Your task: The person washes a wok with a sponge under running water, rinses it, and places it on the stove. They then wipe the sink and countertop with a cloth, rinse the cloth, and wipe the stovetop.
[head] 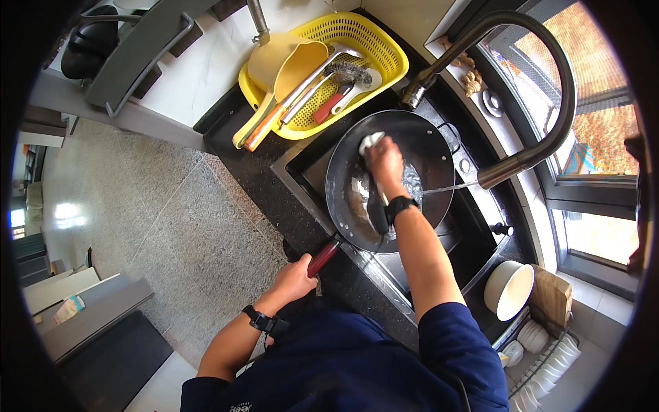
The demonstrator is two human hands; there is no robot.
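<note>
A large dark wok (432, 139) rests over the sink (304, 188), with some water in its bowl. My left hand (294, 279) is closed around the wok's dark red handle (324, 257). Inside the wok, my right hand (387, 164) presses a white cloth (371, 141) against the inner wall on the far side; my fingers partly hide the cloth. From the curved metal faucet (507, 167) at the right, a thin stream of water (448, 188) runs into the wok beside my right wrist.
Beyond the wok stands a yellow plastic basket (355, 26) holding a yellow ladle (301, 64), a scouring brush and utensils. Ginger (471, 83) lies on the windowsill. To the right are a white pot (507, 291), a wooden cutting board (551, 296) and a dish rack with bowls (551, 365).
</note>
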